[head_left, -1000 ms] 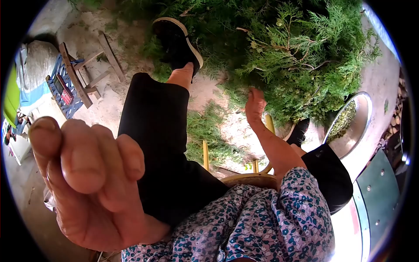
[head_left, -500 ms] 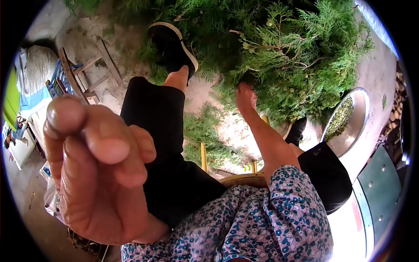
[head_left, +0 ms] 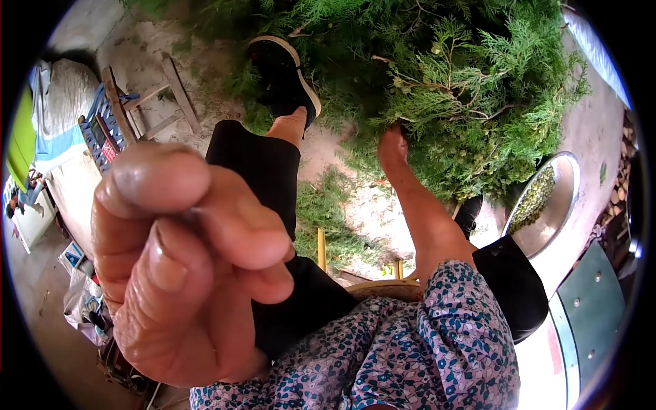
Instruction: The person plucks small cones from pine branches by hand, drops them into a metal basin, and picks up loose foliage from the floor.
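Close to the camera, my left hand (head_left: 191, 273) is raised at the left with its fingers curled and drawn together near the thumb. Whatever it may hold is hidden inside the fingers. My right hand (head_left: 393, 147) reaches forward to the lower edge of a large heap of green conifer branches (head_left: 465, 82); foliage and shadow hide its fingertips, so its grip cannot be made out. Small pale-green cones (head_left: 437, 48) dot the sprigs. Right of the heap, a metal basin (head_left: 564, 205) holds many small green pieces (head_left: 536, 198).
Loose green sprigs (head_left: 335, 212) litter the ground between my legs. A wooden frame (head_left: 181, 96) and a pale sack (head_left: 65, 102) stand at the left. A green panel (head_left: 591, 294) is at the right, with stacked firewood (head_left: 618, 191) behind it. My black shoe (head_left: 280, 75) rests beside the branches.
My left hand has shifted right in view, its fingers still curled. The right hand stays at the heap's edge, and the whole view has moved slightly.
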### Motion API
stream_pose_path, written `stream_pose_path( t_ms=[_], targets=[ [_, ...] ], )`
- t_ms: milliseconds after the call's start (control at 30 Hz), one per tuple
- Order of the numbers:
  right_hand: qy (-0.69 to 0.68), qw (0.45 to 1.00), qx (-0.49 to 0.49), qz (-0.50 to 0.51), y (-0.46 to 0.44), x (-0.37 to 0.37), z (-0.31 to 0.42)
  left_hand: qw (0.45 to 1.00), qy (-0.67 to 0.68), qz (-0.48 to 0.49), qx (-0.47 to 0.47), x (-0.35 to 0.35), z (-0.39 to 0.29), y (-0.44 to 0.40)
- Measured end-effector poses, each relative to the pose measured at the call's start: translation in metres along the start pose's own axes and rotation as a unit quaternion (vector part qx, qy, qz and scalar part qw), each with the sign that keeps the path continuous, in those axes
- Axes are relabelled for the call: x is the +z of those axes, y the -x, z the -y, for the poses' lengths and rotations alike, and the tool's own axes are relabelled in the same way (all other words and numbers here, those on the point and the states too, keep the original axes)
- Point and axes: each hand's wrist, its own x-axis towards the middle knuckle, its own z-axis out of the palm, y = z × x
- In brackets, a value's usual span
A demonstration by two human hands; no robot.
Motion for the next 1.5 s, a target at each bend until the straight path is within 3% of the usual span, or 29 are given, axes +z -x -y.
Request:
stream_pose_path(
  t_ms=[67, 200, 267, 367, 400, 433, 467, 533, 600, 633, 700, 833, 900, 933, 967, 1033, 1067, 1100, 1133, 1167, 1267, 1300, 1367, 1500],
  targets=[
    [-0.186, 0.964, 0.031, -0.185, 0.015, -0.012, 0.002, 1.000, 0.008, -0.001, -0.009, -0.002, -0.001, 0.001],
    [-0.118, 0.977, -0.044, -0.175, 0.027, -0.023, -0.001, 1.000, 0.004, -0.002, -0.010, -0.004, -0.001, 0.002],
    [-0.310, 0.922, 0.016, -0.230, 0.030, -0.039, -0.003, 1.000, 0.004, -0.001, -0.009, -0.006, -0.001, 0.001],
    [-0.418, 0.878, 0.064, -0.224, 0.017, -0.046, -0.011, 1.000, 0.006, 0.017, -0.010, -0.005, -0.001, 0.002],
    [-0.433, 0.852, 0.003, -0.294, 0.004, -0.027, -0.015, 1.000, 0.003, 0.004, -0.014, -0.002, -0.001, 0.003],
    [-0.435, 0.851, 0.003, -0.295, -0.006, -0.022, -0.014, 1.000, 0.000, -0.002, -0.015, -0.002, -0.001, 0.003],
    [-0.333, 0.923, 0.031, -0.189, -0.017, -0.017, -0.013, 1.000, -0.003, -0.008, -0.015, -0.001, -0.001, 0.003],
    [-0.224, 0.970, 0.057, -0.078, -0.037, 0.007, -0.012, 1.000, 0.006, 0.003, -0.009, -0.002, 0.001, 0.002],
    [-0.226, 0.956, 0.130, -0.138, -0.050, 0.044, -0.014, 1.000, 0.004, 0.015, -0.010, -0.004, 0.001, 0.002],
    [-0.226, 0.955, 0.130, -0.140, -0.043, 0.021, -0.010, 1.000, 0.002, 0.019, -0.009, -0.004, 0.002, 0.001],
    [-0.230, 0.964, 0.094, -0.097, -0.024, -0.024, -0.001, 1.000, 0.002, 0.019, 0.001, -0.003, 0.003, 0.001],
    [-0.191, 0.971, 0.048, -0.133, -0.013, -0.041, -0.002, 1.000, -0.004, 0.019, 0.017, -0.004, 0.006, 0.002],
    [-0.225, 0.974, 0.017, -0.024, -0.030, -0.026, -0.006, 1.000, -0.007, 0.016, 0.015, -0.004, 0.004, 0.002],
    [-0.221, 0.975, 0.017, -0.026, -0.024, -0.019, -0.003, 1.000, -0.006, 0.015, 0.012, -0.004, 0.004, 0.002],
    [-0.195, 0.961, -0.111, -0.162, -0.012, -0.008, 0.003, 1.000, -0.004, 0.013, 0.009, -0.004, 0.003, 0.002],
    [-0.165, 0.913, -0.234, -0.289, 0.006, -0.016, 0.017, 1.000, -0.003, 0.018, 0.009, -0.005, 0.004, 0.002],
    [-0.406, 0.891, -0.097, -0.179, 0.011, -0.026, 0.020, 1.000, -0.003, 0.019, 0.008, -0.006, 0.004, 0.002],
    [-0.609, 0.790, 0.050, -0.051, 0.017, -0.046, 0.022, 1.000, 0.001, 0.020, 0.010, -0.007, 0.003, 0.002],
    [-0.694, 0.715, 0.084, -0.018, 0.022, -0.067, 0.020, 1.000, 0.004, 0.021, 0.010, -0.007, 0.003, 0.002],
    [-0.693, 0.716, 0.086, -0.018, 0.028, -0.077, 0.016, 1.000, 0.006, 0.022, 0.010, -0.007, 0.003, 0.002],
    [-0.856, 0.504, 0.081, 0.081, 0.041, -0.085, 0.010, 1.000, 0.008, 0.022, 0.010, -0.006, 0.001, 0.001],
    [-0.856, 0.504, 0.080, 0.081, 0.045, -0.086, 0.006, 1.000, 0.008, 0.017, 0.019, -0.005, 0.003, 0.000],
    [-0.903, 0.397, 0.025, 0.161, 0.053, -0.087, -0.005, 1.000, 0.008, 0.010, 0.026, -0.003, 0.002, 0.003],
    [-0.902, 0.400, 0.073, 0.143, 0.051, -0.070, -0.006, 1.000, 0.007, -0.007, 0.007, -0.001, 0.003, 0.004]
  ],
)
